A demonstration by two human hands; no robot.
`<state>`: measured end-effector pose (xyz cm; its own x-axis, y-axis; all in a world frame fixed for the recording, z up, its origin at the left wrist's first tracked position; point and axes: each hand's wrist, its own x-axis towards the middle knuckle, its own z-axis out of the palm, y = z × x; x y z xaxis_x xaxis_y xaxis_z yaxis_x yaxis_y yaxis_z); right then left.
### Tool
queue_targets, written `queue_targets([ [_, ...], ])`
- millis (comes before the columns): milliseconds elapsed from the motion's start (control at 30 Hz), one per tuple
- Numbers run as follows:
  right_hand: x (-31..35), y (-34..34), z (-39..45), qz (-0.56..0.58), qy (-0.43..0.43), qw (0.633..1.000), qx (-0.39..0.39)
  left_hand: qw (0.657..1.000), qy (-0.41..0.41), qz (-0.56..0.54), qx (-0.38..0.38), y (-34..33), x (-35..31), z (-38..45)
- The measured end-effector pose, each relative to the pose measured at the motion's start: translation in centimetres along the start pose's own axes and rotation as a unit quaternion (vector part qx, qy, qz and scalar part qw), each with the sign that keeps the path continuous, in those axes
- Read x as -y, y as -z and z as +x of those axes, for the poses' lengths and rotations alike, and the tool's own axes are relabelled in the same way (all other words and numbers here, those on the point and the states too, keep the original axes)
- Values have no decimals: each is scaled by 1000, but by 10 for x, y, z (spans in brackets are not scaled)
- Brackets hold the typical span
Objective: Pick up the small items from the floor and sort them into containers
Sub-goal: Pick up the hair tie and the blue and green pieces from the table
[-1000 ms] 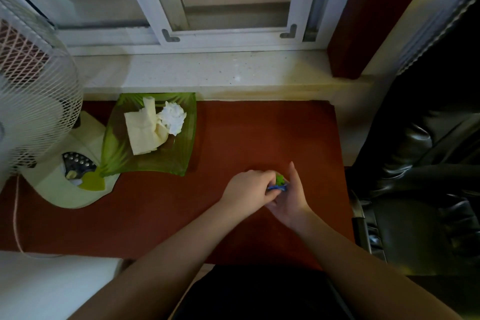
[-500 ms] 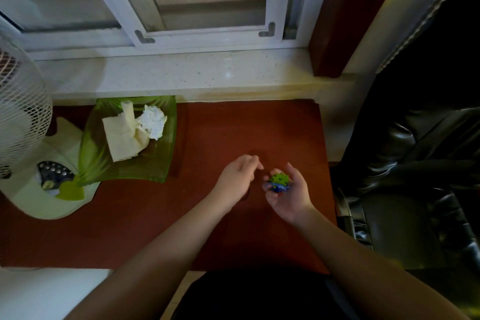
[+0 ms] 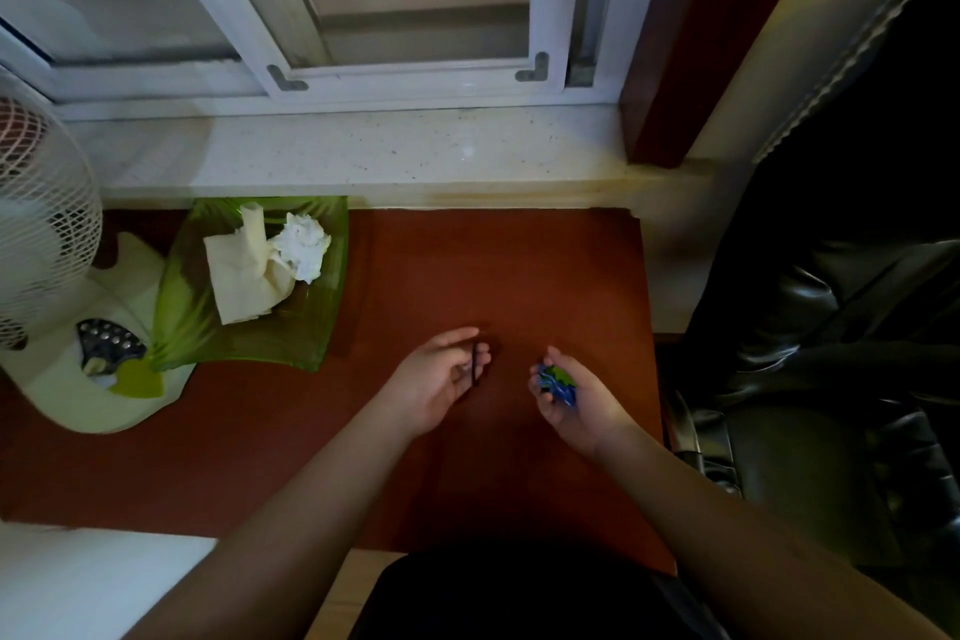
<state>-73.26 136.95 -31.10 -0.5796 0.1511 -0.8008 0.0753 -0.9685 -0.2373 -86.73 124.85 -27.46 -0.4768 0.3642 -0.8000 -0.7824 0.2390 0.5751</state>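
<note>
No writing or brand could be read anywhere in the view; the control panel [image 3: 106,346] on the fan base [image 3: 88,395] showed only pale buttons, too small and dim to make out.

The left hand [image 3: 439,377] was held palm up over the red-brown mat [image 3: 467,265], its fingers loosely curled, with a thin dark stick-like item [image 3: 475,365] lying across the fingertips; what that item was could not be told. The right hand [image 3: 569,398] sat just beside it, apart from it, palm up and cupped round a small cluster of blue and green pieces [image 3: 557,382]; their shapes were blurred and partly hidden by the curled fingers.

A green glass dish [image 3: 249,338] stood at the mat's far left corner, against the pale sill [image 3: 363,156], holding a folded cream paper [image 3: 244,276] and a crumpled white tissue [image 3: 304,247], the two touching; the dish's near left corner overlapped the fan base. The fan grille [image 3: 41,224] was cut off by the left edge; a black leather chair [image 3: 831,379] crowded the mat's right edge, largely lost in shadow.

The middle and near part of the mat lay bare between the dish and the hands; its near edge was hidden under the forearms and dark clothing.
</note>
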Motion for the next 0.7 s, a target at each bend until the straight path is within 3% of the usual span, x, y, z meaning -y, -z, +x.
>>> queue_targets([
  [200,10,-2,-4,-52,35,998,32,997,-52,50,22,2,5,-2],
  [467,14,10,-27,-13,54,998,38,995,20,-97,30,-3,6,-8],
  [700,-2,17,-58,25,110,993,22,995,-1,43,89,-10,17,-25],
])
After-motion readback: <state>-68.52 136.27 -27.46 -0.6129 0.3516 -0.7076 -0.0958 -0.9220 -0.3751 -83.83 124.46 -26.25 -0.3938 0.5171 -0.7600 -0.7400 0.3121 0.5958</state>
